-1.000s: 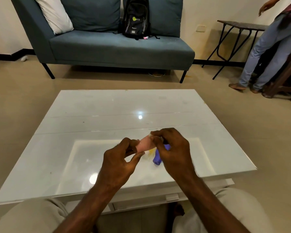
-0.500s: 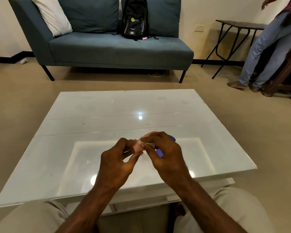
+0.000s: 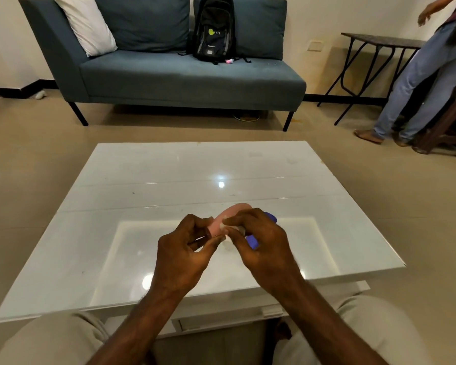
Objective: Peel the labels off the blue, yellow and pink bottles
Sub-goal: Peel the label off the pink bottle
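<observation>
Warm, dimmish indoor light; ceiling lamps glare as bright spots on the glossy white bench (image 3: 132, 248). Wide-angle bending curves the edges; focus is fairly sharp.

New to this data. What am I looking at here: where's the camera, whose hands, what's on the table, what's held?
There is no robot here. A person wears one wide-angle camera on the head, looking forward and down, so the two arms coming in from the bottom edge are the wearer's own.

The left hand and right hand meet over a glossy white table. Between them is a pink bottle: the left hand holds it while the right hand's fingertips pinch at its surface, apparently working at a label. A blue bottle peeks out behind the right hand; whether it lies on the table or is held I cannot tell. No yellow bottle is visible.

Behind the table are a sofa with a backpack on it, and another person standing at the right.
</observation>
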